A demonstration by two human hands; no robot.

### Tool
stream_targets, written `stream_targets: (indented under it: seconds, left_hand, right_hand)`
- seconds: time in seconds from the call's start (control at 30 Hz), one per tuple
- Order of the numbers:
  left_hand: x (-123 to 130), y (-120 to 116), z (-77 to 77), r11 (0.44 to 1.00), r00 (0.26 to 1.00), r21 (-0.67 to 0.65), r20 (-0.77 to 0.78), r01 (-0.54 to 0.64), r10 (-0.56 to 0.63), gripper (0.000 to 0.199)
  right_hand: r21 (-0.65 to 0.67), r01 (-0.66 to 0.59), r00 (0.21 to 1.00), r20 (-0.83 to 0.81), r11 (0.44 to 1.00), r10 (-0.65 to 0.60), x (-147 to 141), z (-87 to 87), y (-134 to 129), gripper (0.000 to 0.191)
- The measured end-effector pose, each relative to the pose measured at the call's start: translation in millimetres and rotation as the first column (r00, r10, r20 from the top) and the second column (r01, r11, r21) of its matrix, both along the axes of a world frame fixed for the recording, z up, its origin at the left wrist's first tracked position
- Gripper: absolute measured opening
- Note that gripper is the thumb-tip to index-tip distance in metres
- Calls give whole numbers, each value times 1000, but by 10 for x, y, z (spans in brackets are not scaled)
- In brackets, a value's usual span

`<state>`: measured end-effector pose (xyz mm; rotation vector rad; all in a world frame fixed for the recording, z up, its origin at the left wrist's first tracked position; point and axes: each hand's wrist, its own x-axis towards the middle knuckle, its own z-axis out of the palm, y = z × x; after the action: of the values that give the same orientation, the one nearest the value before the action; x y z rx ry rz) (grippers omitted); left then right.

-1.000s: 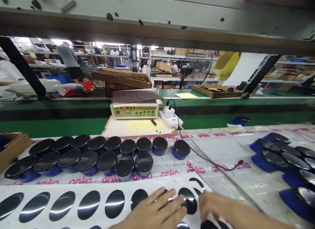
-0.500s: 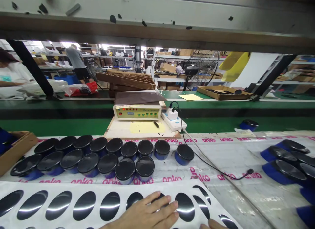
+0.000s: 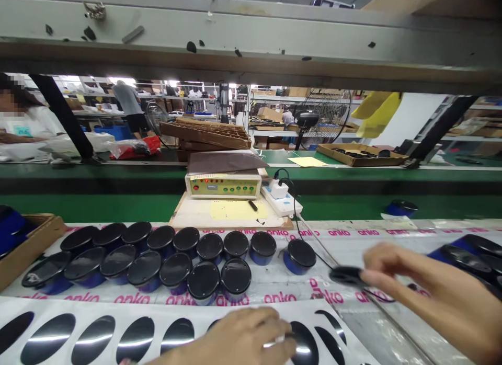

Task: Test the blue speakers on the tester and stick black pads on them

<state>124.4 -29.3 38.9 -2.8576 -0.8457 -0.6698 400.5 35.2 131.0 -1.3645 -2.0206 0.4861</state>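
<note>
A white sheet [image 3: 129, 312] printed with rows of black oval stickers [image 3: 135, 338] lies along the near edge. My left hand [image 3: 239, 336] rests on it, palm down with fingers loosely stretched, covering some of the ovals. My right hand [image 3: 427, 292] is raised right of the sheet, slightly blurred. Thumb and fingers pinch the edge of a black oval sticker [image 3: 345, 275], which is held out to the left above the table. Closest to it is a single round blue piece with a black top [image 3: 300, 254]. Two rows of similar pieces [image 3: 204, 278] stand behind the sheet.
A control box [image 3: 223, 186] and a white power strip [image 3: 282, 197] sit at the back, their cable crossing the table. More blue pieces [image 3: 466, 258] are at the right. A cardboard box [image 3: 35, 244] is at the left. A shelf beam [image 3: 251, 46] spans overhead.
My right hand has risen from the sheet's lower right edge and moved right, now holding a black oval sticker. My left hand stays on the sheet, its fingers less spread. The view has shifted slightly.
</note>
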Motion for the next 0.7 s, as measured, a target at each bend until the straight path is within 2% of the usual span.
stream_targets:
  seconds: [0.03, 0.07, 0.1, 0.13, 0.2, 0.23, 0.3, 0.37, 0.47, 0.53, 0.6, 0.63, 0.7]
  left_hand:
    - [28, 72, 136, 996, 999, -89, 14, -27, 28, 28]
    - [69, 170, 255, 982, 996, -166, 13, -88, 91, 29]
    - [124, 293, 347, 967, 989, -208, -8, -145, 147, 29]
    - [194, 435, 410, 957, 981, -214, -33, -194, 192, 33]
    - [359, 736, 448, 957, 974, -184, -83, -222, 210, 51]
    - [444, 866, 437, 961, 975, -176, -99, -212, 197, 60]
    - [587, 1018, 391, 966, 979, -181, -122, -185, 165, 60]
    - [669, 975, 333, 966, 978, -181, -131, -185, 163, 48]
    - [669, 641, 207, 932, 974, -281, -41, -227, 225, 50]
    - [614, 406, 92, 867, 953, -431, 46, -251, 299, 60]
    - [540, 266, -19, 791, 911, -560, 145, -246, 386, 63]
    - [504, 236, -64, 767, 886, -601, 202, -225, 418, 60]
    - [444, 231, -128, 756, 844, -638, 319, -145, 431, 53]
  right_hand:
    - [-79, -51, 995, -92, 996, 44, -112, 44, 103, 29]
    - [-117, -62, 967, -251, 991, 31, -227, 54, 209, 26]
    - [-145, -50, 902, -432, 988, -18, -338, 30, 316, 26]
    - [-166, -30, 803, -591, 986, -75, -437, -22, 419, 27]
    - [-180, -5, 621, -771, 984, -138, -589, -178, 604, 32]
    - [-182, -2, 560, -815, 983, -150, -638, -262, 678, 34]
    - [-201, -19, 474, -865, 979, -168, -685, -404, 783, 37]
    - [-240, -48, 397, -895, 970, -202, -678, -487, 826, 36]
    - [-319, -121, 339, -903, 940, -262, -613, -531, 768, 28]
    - [-372, -180, 345, -891, 911, -296, -569, -561, 642, 22]
    - [-427, -237, 371, -870, 873, -325, -545, -624, 460, 19]
    - [-454, -264, 378, -860, 851, -342, -540, -670, 357, 17]
    - [-498, -299, 364, -848, 814, -385, -529, -787, 155, 14]
